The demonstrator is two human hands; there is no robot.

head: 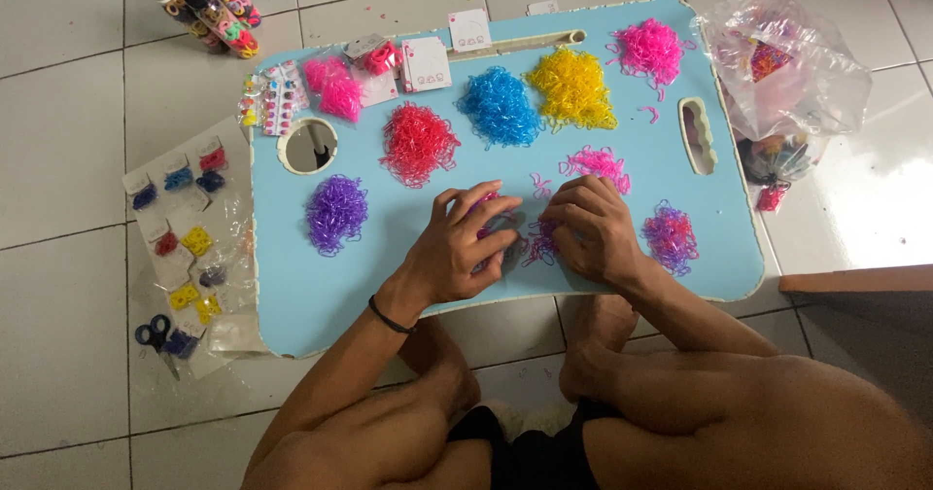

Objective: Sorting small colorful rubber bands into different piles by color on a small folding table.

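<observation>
The left hand (465, 242) and the right hand (588, 226) rest side by side on the light blue plastic lap tray (292, 296). Both hands curl down over a small mixed pile of pink and purple rubber bands (530, 242) in the middle of the tray, near its front edge. The fingers are bent and pinching at the bands, but I cannot tell just how many each hand holds.

To sort well, I think it helps to pick only a few bands at a time and keep the colours apart. The purple heap of bands (336, 212) sits to the left, and the red heap of bands (418, 143) lies just above the hands. A mixed pink and purple heap (670, 236) lies close to the right hand, so small, slow moves should stop the piles from mixing.
</observation>
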